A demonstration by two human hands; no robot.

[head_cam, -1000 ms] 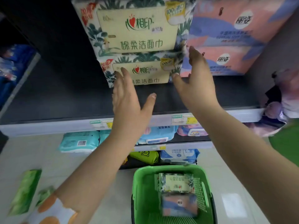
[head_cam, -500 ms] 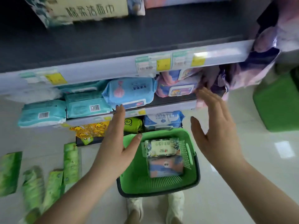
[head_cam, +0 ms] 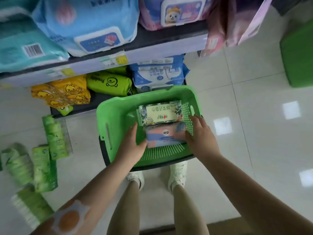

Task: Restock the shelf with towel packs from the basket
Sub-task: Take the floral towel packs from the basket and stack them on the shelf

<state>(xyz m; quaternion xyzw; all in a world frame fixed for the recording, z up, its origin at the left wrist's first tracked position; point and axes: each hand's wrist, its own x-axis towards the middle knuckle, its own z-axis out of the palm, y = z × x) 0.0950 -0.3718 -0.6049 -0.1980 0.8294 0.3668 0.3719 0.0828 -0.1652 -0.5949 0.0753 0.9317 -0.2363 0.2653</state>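
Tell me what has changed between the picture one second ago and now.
Both hands came down from the top shelf into the green plastic basket. The left hand and right hand now touch the ends of the pink and blue towel pack. The leaf-patterned cream towel pack stayed beside it in the basket.

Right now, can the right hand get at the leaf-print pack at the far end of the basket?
Probably yes. The leaf-print pack lies uncovered in the basket, just beyond the pink and blue pack that both hands flank. The right hand is already inside the rim, with nothing over that pack.
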